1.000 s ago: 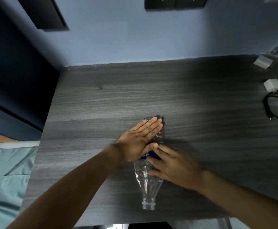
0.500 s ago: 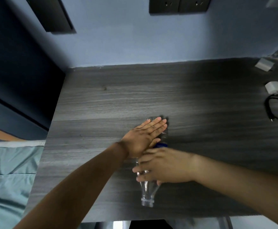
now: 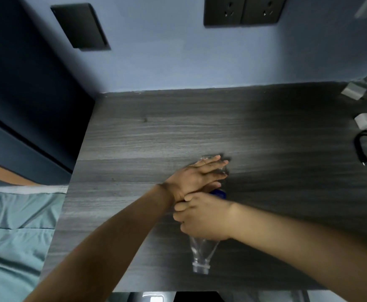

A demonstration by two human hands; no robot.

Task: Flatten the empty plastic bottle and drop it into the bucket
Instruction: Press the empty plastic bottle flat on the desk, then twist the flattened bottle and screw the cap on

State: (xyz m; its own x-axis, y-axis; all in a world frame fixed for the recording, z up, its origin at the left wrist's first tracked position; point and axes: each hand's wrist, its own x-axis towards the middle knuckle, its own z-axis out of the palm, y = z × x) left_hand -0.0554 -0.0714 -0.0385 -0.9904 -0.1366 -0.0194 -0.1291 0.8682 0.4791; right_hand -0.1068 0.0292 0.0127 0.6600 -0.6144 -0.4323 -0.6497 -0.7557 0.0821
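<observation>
1. Nearest me, the open neck of the clear plastic bottle points at the near edge of the grey wood-grain surface. No cap shows on it, so I judge air can escape that way; I would keep that mouth unblocked while pressing.
2. Just beyond the neck, my right hand lies across the bottle's shoulder, fingers curled down over the plastic and touching the left wrist. It seems to press rather than grip. I would lean weight through the heel of this hand.
3. A sliver of blue label shows between the two hands, so the middle is still covered and I cannot tell how flat it is.
4. Farther on, my left hand lies flat, fingers straight and together, palm down on the bottle's far half. The base peeks out past the fingertips. I would hold it there to stop the bottle rolling sideways.
5. I would work the squeeze from base towards neck, then check it stays flat.
6. No bucket is in view; I must find it before lifting the bottle.
</observation>
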